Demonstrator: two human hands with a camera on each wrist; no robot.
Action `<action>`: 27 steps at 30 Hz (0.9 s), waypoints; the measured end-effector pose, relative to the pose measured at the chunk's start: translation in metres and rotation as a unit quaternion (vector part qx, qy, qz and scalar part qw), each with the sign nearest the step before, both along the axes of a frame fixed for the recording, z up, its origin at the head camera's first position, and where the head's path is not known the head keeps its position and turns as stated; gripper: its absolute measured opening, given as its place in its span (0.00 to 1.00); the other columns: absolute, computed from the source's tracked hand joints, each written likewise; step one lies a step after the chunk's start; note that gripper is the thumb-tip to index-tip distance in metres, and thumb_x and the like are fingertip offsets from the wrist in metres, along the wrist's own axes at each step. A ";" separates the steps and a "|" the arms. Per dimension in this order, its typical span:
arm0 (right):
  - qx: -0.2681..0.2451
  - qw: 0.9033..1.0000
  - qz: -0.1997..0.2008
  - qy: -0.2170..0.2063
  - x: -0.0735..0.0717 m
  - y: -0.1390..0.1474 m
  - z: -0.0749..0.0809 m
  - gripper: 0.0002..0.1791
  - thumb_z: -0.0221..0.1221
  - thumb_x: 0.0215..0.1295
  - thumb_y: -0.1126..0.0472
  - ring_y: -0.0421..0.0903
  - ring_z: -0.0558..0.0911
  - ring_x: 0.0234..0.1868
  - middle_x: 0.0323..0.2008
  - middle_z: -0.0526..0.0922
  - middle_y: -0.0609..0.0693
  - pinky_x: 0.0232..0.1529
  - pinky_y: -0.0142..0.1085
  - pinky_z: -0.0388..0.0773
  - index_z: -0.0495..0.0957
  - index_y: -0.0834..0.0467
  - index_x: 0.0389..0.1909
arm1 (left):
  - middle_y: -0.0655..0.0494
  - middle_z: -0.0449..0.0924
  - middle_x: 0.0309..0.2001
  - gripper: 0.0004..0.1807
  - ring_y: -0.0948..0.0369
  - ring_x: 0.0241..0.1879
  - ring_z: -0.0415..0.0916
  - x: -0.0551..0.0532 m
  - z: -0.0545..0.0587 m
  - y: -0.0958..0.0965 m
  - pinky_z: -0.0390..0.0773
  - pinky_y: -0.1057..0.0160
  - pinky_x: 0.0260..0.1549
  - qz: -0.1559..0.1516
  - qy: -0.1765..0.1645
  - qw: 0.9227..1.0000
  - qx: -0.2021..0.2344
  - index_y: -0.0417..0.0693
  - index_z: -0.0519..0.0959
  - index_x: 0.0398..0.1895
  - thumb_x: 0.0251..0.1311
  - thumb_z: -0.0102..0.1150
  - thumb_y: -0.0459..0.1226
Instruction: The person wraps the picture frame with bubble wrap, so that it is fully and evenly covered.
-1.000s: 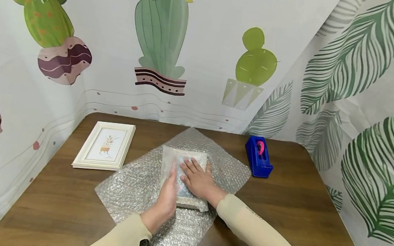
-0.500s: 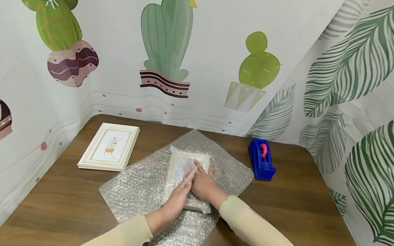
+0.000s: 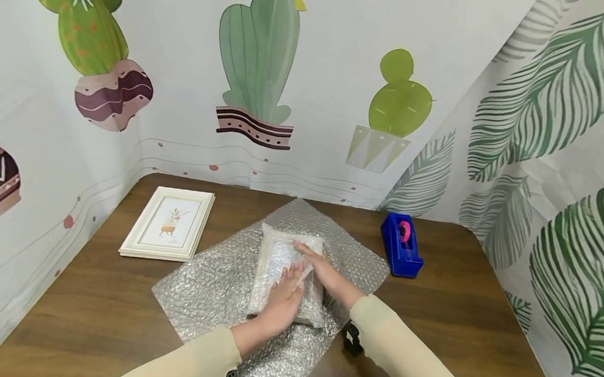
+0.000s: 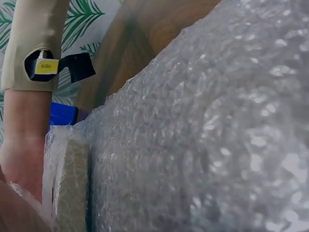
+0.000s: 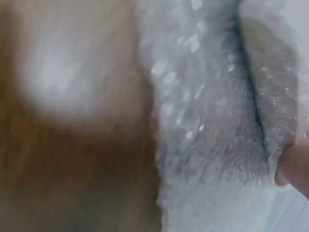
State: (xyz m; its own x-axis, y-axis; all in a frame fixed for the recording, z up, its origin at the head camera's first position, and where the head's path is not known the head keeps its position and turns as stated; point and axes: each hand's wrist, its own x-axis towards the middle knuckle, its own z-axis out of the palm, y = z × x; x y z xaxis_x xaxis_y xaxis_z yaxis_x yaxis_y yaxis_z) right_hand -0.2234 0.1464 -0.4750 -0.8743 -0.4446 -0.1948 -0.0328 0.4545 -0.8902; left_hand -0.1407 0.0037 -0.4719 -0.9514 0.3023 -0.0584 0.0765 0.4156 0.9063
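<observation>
A flat rectangular bubble-wrapped parcel lies on a larger sheet of bubble wrap; a pale, frame-like edge shows through its side in the left wrist view. My left hand presses on the top of the parcel, fingers extended, over a flap of the wrap. At the parcel's right side, my right hand rests with straight fingers reaching onto the top. In the right wrist view, a fingertip touches the wrapped edge. What is inside the parcel is hard to make out.
A white picture frame with a plant print lies at the back left of the brown table. A blue tape dispenser with a pink core stands at the back right. Printed fabric hangs behind.
My left hand has moved right from the parcel's left side onto its top, bringing the wrap flap over. My right hand has shifted from the middle of the top to the right edge.
</observation>
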 end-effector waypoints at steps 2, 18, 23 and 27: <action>-0.053 0.998 -0.015 -0.045 0.001 0.004 0.002 0.30 0.27 0.84 0.49 0.61 0.40 0.85 0.84 0.47 0.53 0.78 0.69 0.25 0.54 0.49 0.82 | 0.29 0.42 0.81 0.31 0.31 0.81 0.36 0.001 0.000 0.004 0.33 0.25 0.75 0.003 0.005 1.000 -0.028 0.34 0.53 0.80 0.79 0.34 0.41; 0.001 0.996 0.007 -0.086 -0.007 0.005 0.008 0.33 0.32 0.82 0.39 0.61 0.40 0.85 0.85 0.42 0.53 0.78 0.72 0.36 0.51 0.45 0.82 | 0.33 0.44 0.81 0.40 0.36 0.82 0.40 0.010 -0.006 0.018 0.43 0.32 0.79 -0.055 0.070 0.959 -0.270 0.40 0.60 0.79 0.74 0.48 0.56; 0.057 0.996 0.031 -0.068 -0.007 0.001 0.017 0.32 0.40 0.82 0.43 0.61 0.45 0.85 0.84 0.46 0.52 0.78 0.71 0.40 0.55 0.47 0.81 | 0.37 0.51 0.81 0.39 0.42 0.82 0.49 0.011 -0.003 0.009 0.46 0.32 0.78 -0.118 0.094 0.949 -0.275 0.36 0.59 0.78 0.74 0.47 0.54; 0.128 0.990 0.058 -0.003 -0.005 -0.003 0.013 0.31 0.39 0.84 0.48 0.58 0.43 0.85 0.84 0.46 0.52 0.80 0.68 0.31 0.53 0.51 0.82 | 0.44 0.56 0.81 0.36 0.46 0.81 0.54 0.011 -0.001 0.002 0.49 0.32 0.78 -0.155 0.102 0.943 -0.277 0.40 0.61 0.78 0.74 0.46 0.52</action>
State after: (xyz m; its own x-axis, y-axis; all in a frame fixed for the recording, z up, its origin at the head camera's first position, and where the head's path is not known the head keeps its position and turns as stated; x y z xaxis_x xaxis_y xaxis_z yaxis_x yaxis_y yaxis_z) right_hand -0.2283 0.1433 -0.4624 -0.8184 -0.4783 -0.3187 -0.0940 0.6584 -0.7468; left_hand -0.1299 0.0061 -0.4728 -0.8304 0.5456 -0.1133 0.4224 0.7489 0.5106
